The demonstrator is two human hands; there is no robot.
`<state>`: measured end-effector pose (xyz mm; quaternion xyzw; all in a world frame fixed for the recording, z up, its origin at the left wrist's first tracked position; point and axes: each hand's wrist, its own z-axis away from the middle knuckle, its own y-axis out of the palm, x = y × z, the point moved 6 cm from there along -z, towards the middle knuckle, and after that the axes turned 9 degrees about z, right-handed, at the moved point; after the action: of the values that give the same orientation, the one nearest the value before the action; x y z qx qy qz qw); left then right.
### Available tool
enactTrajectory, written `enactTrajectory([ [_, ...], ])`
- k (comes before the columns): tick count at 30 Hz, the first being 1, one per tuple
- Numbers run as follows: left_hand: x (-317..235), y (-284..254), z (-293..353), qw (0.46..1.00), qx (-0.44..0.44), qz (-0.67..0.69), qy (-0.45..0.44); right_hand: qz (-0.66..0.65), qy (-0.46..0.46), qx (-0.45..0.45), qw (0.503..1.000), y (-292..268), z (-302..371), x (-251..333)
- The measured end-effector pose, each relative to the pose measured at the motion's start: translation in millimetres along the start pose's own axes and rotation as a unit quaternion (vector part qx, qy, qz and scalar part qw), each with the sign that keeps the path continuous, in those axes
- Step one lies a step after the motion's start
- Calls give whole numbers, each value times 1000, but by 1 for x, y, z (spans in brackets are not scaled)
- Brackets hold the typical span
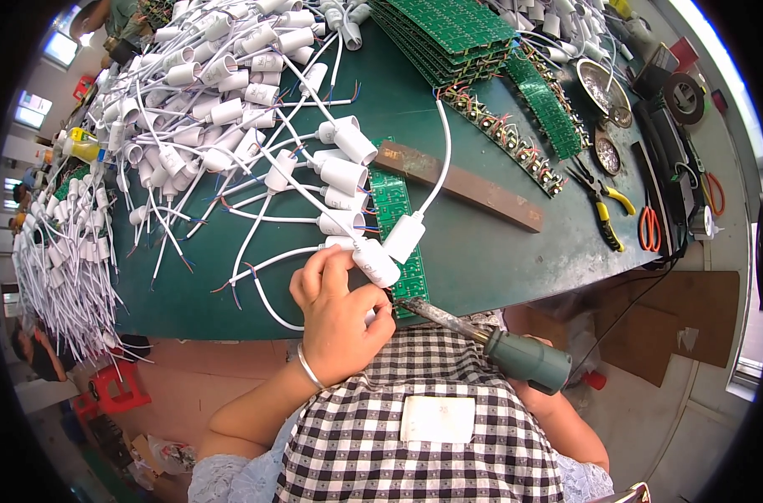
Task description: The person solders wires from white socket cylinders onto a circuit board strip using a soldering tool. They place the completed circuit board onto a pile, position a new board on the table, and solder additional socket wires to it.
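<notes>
A green circuit board strip (413, 267) lies near the table's front edge, with a row of white lamp holders (341, 174) wired along its left side. My left hand (339, 314) is closed at the strip's near end, thumb and forefinger around a white lamp holder (370, 317) that they mostly hide. Two more lamp holders lie across the strip, one (376, 262) beside my left fingertips. My right hand (532, 398) grips a soldering iron (528, 360) with a green handle and is largely hidden behind it. The iron's tip meets the strip's near end, close to my left fingertips.
A large heap of corded lamp holders (222, 84) covers the table's left. Farther back are stacked green boards (448, 33). A brown bar (461, 186) lies right of the strip. Yellow-handled pliers (603, 205), orange-handled scissors (649, 228) and a metal dish (603, 86) sit at the right.
</notes>
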<state>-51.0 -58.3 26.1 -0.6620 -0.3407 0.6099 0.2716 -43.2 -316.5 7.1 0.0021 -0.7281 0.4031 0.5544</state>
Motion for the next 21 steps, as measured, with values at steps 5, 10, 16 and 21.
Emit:
enactTrajectory([
  [5, 0, 0, -1, 1000, 7, -3, -3, 13, -21, -9, 1000, -1, 1, 0],
  [10, 1, -1, -1, 1000, 3, 5, -1, -212, 178, -31, 961, 6, 33, -36],
  [16, 1, 0, -1, 1000, 8, 5, -7, -384, 175, -50, 905, 4, 18, -32],
  [21, 0, -1, -1, 1000, 9, 0, -10, -197, 126, -2, 972, 3, 9, -13],
])
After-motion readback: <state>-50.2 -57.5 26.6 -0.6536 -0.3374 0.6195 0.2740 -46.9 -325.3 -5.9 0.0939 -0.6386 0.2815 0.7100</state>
